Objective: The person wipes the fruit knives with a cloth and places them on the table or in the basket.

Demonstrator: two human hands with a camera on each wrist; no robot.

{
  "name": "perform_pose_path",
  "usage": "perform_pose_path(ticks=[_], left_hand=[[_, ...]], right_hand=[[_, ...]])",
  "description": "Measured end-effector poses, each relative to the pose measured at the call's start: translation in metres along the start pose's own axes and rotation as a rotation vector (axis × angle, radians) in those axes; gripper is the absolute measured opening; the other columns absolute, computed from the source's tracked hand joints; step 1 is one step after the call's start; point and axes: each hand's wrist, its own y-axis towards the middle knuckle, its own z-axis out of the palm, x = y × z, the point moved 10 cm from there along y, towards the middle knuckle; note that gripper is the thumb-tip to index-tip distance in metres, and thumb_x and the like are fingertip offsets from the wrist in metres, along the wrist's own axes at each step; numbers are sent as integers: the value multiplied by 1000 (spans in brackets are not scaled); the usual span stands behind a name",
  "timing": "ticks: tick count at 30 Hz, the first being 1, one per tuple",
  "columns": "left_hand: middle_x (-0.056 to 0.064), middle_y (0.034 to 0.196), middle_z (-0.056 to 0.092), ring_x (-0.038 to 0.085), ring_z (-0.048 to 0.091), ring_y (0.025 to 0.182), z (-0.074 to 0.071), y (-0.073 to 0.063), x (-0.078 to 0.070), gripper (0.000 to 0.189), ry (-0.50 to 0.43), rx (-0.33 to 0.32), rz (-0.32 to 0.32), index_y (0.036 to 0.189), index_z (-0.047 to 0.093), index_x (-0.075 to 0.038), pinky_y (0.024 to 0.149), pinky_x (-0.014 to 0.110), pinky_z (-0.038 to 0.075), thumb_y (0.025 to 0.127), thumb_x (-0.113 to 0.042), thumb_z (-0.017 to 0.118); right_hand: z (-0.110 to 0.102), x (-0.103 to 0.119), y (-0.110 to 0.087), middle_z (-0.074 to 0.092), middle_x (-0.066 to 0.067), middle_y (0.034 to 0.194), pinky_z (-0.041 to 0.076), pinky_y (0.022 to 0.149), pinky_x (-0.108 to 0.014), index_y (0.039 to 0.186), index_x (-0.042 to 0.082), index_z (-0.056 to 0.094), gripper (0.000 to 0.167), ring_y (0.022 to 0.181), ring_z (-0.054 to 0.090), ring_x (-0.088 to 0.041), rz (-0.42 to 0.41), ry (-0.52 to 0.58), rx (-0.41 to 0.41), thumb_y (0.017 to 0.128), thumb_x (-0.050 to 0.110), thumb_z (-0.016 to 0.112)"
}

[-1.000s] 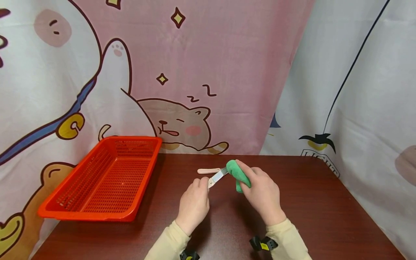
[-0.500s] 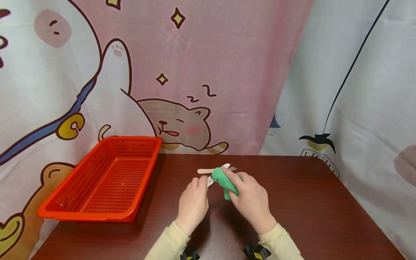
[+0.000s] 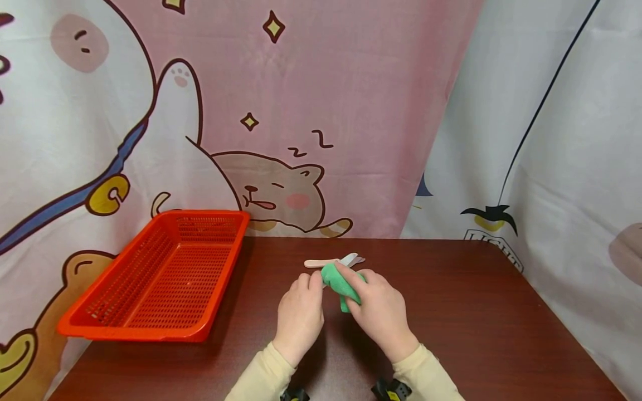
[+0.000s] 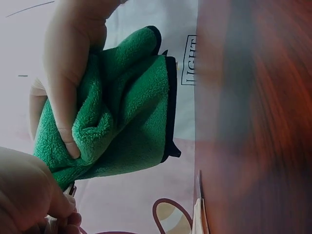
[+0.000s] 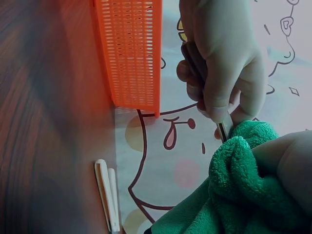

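Head view: behind the green cloth [image 3: 340, 280] hangs a printed backdrop [image 3: 351, 83], pink in the middle and white at both sides, its sleeping cartoon animal [image 3: 286, 192] beyond the cloth and a little to the left. Below the cloth spreads the dark reddish-brown surface [image 3: 501, 312]. To the left of the cloth, well apart, stands the red basket [image 3: 207, 312], its walls and base full of slots. My pale yellow sleeves [image 3: 263, 370] reach in from the near side of the cloth. My right hand [image 3: 380, 312] grasps the cloth, bunching it between thumb and fingers. My left hand [image 3: 301, 312], just left of the cloth, is curled round the handle of a bladed tool [image 5: 196, 62]. I have the cloth raised clear of the surface and wrapped about part of that tool; a pale tip [image 3: 348, 258] shows just past its far side. On the surface just beyond the cloth lies a pale-handled tool [image 3: 321, 263] with a metal end; my right wrist view shows two pale lengths side by side, and I cannot tell whether they are one piece. Smallest are the black devices [image 3: 391, 390] on my wrists, nearer me than the cloth.
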Motion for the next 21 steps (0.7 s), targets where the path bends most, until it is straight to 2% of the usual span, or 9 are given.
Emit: perform_pose_path(ticks=[7, 15, 21], left_hand=[[9, 77, 51, 25, 54, 61, 1, 0, -2, 35, 17, -11, 25, 100, 56, -4, 46, 32, 43, 71, 4, 74], [10, 77, 51, 25, 54, 61, 0, 0, -4, 30, 26, -15, 28, 100, 56, -3, 45, 32, 42, 76, 1, 73], [9, 77, 50, 24, 53, 61, 0, 0, -4, 32, 12, -15, 30, 100, 56, -4, 44, 31, 41, 74, 3, 73]], right_hand=[[3, -8, -1, 65, -7, 94, 46, 44, -35, 134, 29, 62, 71, 75, 64, -25, 19, -13, -3, 69, 16, 88], [3, -22, -1, 66, -8, 97, 48, 45, -36, 135, 28, 62, 71, 76, 65, -26, 61, -20, 12, 70, 15, 88], [0, -32, 0, 67, -10, 97, 48, 45, -39, 134, 27, 62, 69, 76, 65, -28, 92, -32, 8, 71, 14, 87]])
